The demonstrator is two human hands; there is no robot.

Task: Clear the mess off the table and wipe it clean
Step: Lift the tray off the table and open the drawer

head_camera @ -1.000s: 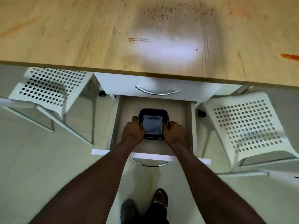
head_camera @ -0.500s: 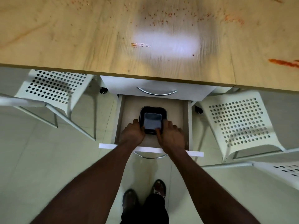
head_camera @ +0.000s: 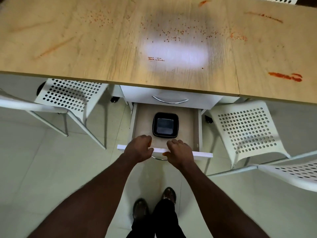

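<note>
The wooden table (head_camera: pixel 85 48) carries orange-red specks (head_camera: pixel 180 33) across its middle and a thick red smear (head_camera: pixel 285 76) at the right. Below its front edge a white drawer (head_camera: pixel 198 127) stands pulled out. A black square container (head_camera: pixel 165 125) sits alone inside it. My left hand (head_camera: pixel 139 147) and my right hand (head_camera: pixel 180 150) are both at the drawer front (head_camera: pixel 202 154), fingers curled over its top edge and thumbs on the panel. Neither hand touches the container.
A closed upper drawer with a chrome handle (head_camera: pixel 169 100) sits above the open one. White perforated chairs stand at the left (head_camera: pixel 68 95) and right (head_camera: pixel 245 129), with a third at the far right (head_camera: pixel 295 172). My shoes (head_camera: pixel 154 205) are on the pale tiled floor.
Both hands have let go of the black container, left it in the drawer, and drawn back to the drawer front. The view has pulled back, showing more of the table.
</note>
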